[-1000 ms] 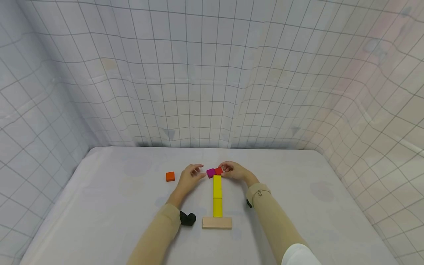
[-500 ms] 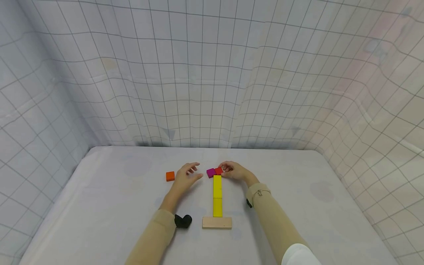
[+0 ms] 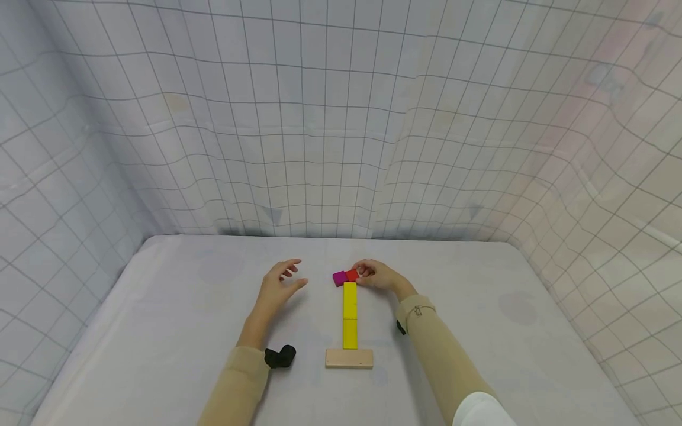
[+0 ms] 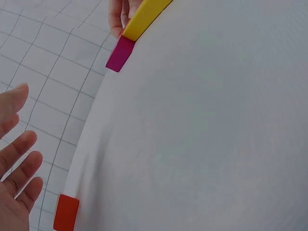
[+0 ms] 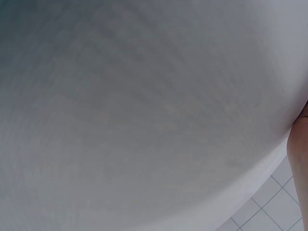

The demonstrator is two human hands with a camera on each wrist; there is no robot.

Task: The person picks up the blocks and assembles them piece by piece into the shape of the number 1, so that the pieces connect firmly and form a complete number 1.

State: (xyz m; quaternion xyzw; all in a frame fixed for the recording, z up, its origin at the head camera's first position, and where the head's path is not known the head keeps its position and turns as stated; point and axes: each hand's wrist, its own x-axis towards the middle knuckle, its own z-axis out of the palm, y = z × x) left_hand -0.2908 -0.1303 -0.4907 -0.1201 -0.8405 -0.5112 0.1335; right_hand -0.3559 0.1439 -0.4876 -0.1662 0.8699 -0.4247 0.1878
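Observation:
My left hand (image 3: 277, 287) hovers over the table to the left of the blocks, its fingers parted and holding nothing. It hides the orange block (image 4: 66, 212) in the head view; the left wrist view shows that block near the fingers (image 4: 24, 168). With thumb and fingers, my right hand (image 3: 378, 276) pinches the small red block (image 3: 351, 275) at its right side. A magenta block (image 3: 339, 278) touches the red one on the left. Just below them begins a line of two yellow blocks (image 3: 349, 300), ending at a crosswise natural-wood block (image 3: 348, 358).
White cloth covers the table (image 3: 469, 331). A grid-patterned curtain (image 3: 341, 148) hangs behind it and along both sides. The right wrist view shows mostly white cloth, with part of the right hand (image 5: 299, 159) at its edge.
My left hand has drawn away leftward from the magenta block and now covers the orange block in the head view. The right hand and the row of blocks stay where they were.

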